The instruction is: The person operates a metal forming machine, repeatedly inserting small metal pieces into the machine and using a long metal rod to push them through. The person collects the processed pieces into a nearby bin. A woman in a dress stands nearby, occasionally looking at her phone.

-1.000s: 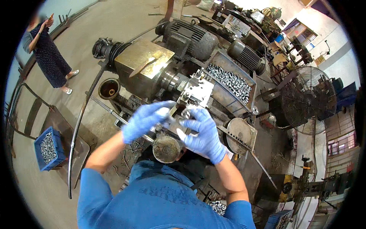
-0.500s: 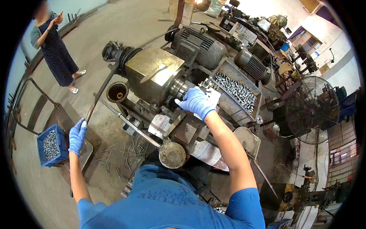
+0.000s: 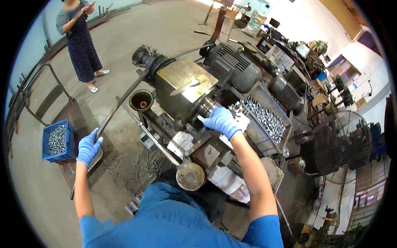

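your left hand point(image 3: 89, 148), blue-gloved, is curled around the long metal bar point(image 3: 115, 110), its fingers wrapped on the shaft; the bar slants up from your grip toward the dark ringed part point(image 3: 159, 66) at the left end of the machine housing point(image 3: 169, 99), and its lower end drops below your wrist. your right hand point(image 3: 222, 122), gloved the same way, sits with its fingers bent over the near side of the bright spindle point(image 3: 206, 106), just beside the pale metal block point(image 3: 243, 122); your palm and fingertips hide what is under them, so i cannot tell how far it is spread or whether it has hold of a part. to the right of that block, the grey bin point(image 3: 285, 149) holds a heap of small metal parts point(image 3: 266, 118). near you, in front of the machine, is a round plate point(image 3: 190, 175), with a printed sheet point(image 3: 229, 184) to its right. well off to your left, a blue crate point(image 3: 62, 157) of metal pieces point(image 3: 57, 139) rests on a trolley point(image 3: 78, 120), and another person point(image 3: 84, 49) stands beyond.
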Tool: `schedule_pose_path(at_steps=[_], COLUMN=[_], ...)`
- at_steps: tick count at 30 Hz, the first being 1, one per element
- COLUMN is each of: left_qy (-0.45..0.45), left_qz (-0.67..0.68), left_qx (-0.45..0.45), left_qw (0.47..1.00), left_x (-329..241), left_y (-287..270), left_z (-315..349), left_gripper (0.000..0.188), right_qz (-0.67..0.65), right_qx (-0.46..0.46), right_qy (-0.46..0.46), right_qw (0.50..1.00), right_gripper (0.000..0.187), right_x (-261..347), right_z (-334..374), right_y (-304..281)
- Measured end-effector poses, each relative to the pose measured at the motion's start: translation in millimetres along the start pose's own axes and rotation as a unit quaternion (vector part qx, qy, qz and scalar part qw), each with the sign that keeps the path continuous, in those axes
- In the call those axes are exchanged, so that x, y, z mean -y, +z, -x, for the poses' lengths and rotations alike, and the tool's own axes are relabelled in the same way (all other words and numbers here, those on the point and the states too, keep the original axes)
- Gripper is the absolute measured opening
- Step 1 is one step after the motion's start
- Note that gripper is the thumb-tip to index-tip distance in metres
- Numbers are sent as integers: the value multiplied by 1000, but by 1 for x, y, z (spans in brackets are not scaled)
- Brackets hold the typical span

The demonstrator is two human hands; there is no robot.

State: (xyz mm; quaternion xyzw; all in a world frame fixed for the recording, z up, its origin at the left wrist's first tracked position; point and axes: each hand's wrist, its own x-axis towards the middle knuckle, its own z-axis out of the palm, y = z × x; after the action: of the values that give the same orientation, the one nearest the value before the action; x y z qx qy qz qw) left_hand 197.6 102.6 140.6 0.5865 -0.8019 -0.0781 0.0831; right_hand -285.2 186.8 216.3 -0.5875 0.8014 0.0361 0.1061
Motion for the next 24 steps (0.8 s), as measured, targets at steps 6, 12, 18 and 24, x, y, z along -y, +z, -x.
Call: schedule_pose_path(at_steps=[6,12,18,24], left_qy=[18,110,35,61], left_qz=[-128,-338,-109,169], left_qx=[-27,-107,-137,-128], left_qw=[991,928,984,975], left_x=[10,150,73,-14], left_y=[19,11,-3,173], left_z=[-17,-132,-140,-105], left_gripper=[21,29,26,31], right_qz=[13,58,15,-147], right_qx=[-20,-3,-80,-432], right_qy=[1,-21,-30,-135], right_qw=[1000,998,996,879], right_gripper=[64,63,55,17], right_x=[-3,9,-2,-27], right_z=[4,5,19,105], right_y=[6,0,0,-24])
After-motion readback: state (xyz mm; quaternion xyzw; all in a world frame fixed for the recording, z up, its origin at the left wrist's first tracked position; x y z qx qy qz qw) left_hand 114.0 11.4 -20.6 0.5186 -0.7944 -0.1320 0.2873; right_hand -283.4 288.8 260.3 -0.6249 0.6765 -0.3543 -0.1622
